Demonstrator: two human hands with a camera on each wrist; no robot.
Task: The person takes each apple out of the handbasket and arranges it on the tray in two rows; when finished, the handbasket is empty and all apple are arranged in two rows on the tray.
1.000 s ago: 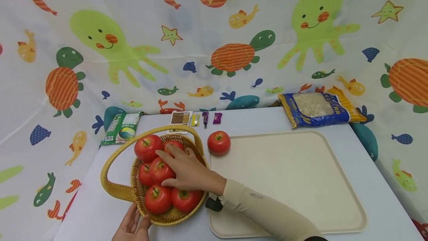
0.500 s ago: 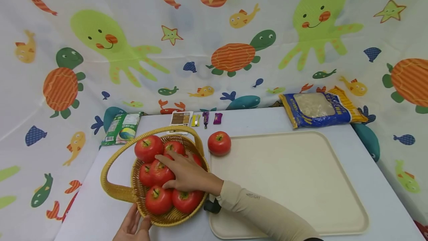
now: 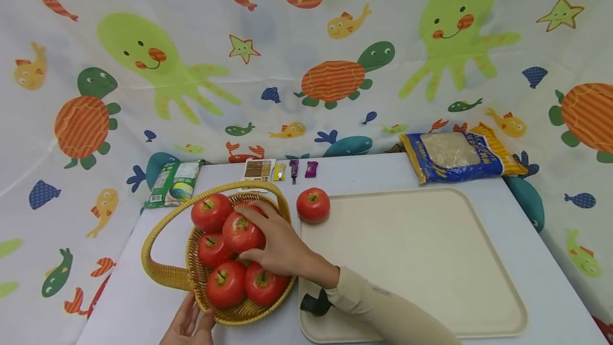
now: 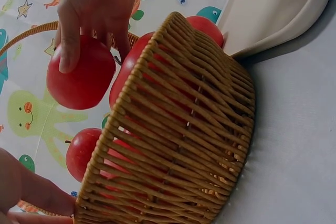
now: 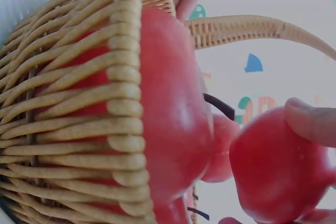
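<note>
1. Red apple (image 3: 243, 232) in hand: held over the basket, above its mouth. Round, no clear long axis. Both wrist views put it beyond the rim; full clearance from the fruit around it hard to judge.
2. Right hand (image 3: 284, 246): holding that apple, thumb on the near side, fingers across the far side. The nearer hand by far; apple lies to the left of its wrist. Forearm crosses in low from the right, over the tray.
3. Left hand (image 3: 189, 323): low, at the basket's near-left side, touching it. Apple lies up and to the right of it, well apart. Fingertips partly hidden; cannot tell whether they grip.
4. Wicker basket (image 3: 230, 322): left of the tray, just beside it. Handle (image 3: 165, 274) leans out to the left, leaving the tray side without an arch across it. More apples (image 3: 225, 284) inside.
5. Key relation: beige tray (image 3: 412, 260) directly to the right of held apple and basket, its long side running away from the person.
6. Lone apple (image 3: 313, 205): at the tray's far-left corner, apart from the basket.
</note>
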